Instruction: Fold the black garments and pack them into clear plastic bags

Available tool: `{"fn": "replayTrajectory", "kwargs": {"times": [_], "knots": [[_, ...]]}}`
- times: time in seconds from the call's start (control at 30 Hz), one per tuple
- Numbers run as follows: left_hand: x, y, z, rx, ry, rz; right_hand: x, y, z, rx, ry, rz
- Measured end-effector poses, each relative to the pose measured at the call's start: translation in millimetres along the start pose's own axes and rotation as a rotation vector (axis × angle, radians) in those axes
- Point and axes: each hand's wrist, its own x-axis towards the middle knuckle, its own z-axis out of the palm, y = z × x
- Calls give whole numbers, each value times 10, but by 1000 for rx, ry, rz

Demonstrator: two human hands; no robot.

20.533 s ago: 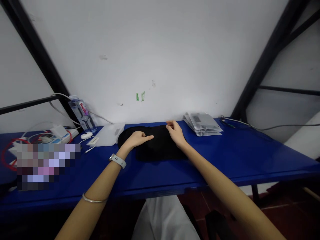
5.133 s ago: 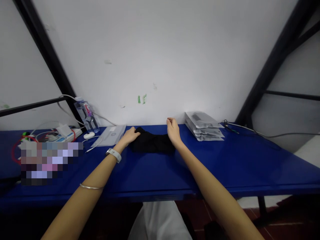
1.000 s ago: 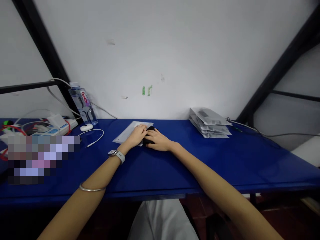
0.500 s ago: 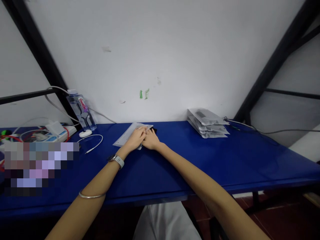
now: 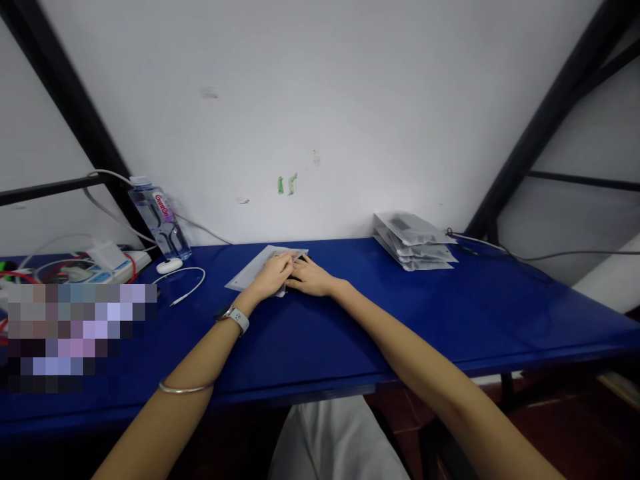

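A frosted, see-through plastic bag [image 5: 249, 272] lies flat on the blue table, its right end under my hands. My left hand [image 5: 273, 275] rests on the bag, fingers curled over its right-hand edge. Against it, my right hand [image 5: 314, 277] is bent at the bag's opening, its fingertips meeting those of my left. A small bit of a black item [image 5: 309, 257] shows just beyond my right fingers; most of it is hidden, and I cannot make out its kind. My left wrist wears a watch [image 5: 234, 317] and my forearm a silver bangle [image 5: 185, 389].
Several similar frosted bags [image 5: 413, 240] are stacked at the back right, with dark contents. On the left stand a water bottle [image 5: 161, 220], a white earbud case [image 5: 169, 267] with a cable, and a cluttered power strip [image 5: 117, 267]. A cable [image 5: 540, 255] runs along the right side.
My right hand has shifted slightly to the right and lies flatter at the bag's opening. Less of the black item shows. My left hand has hardly moved on the bag.
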Motion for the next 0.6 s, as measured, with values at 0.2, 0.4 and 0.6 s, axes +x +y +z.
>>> {"fn": "replayTrajectory", "kwargs": {"times": [0.2, 0.4, 0.6], "knots": [[2, -19, -2, 18, -7, 24, 88, -116, 158, -161, -13, 7], [9, -41, -4, 31, 1, 43, 106, -263, 213, -252, 62, 135], [5, -14, 3, 59, -14, 55, 146, -205, 168, -224, 11, 27]]}}
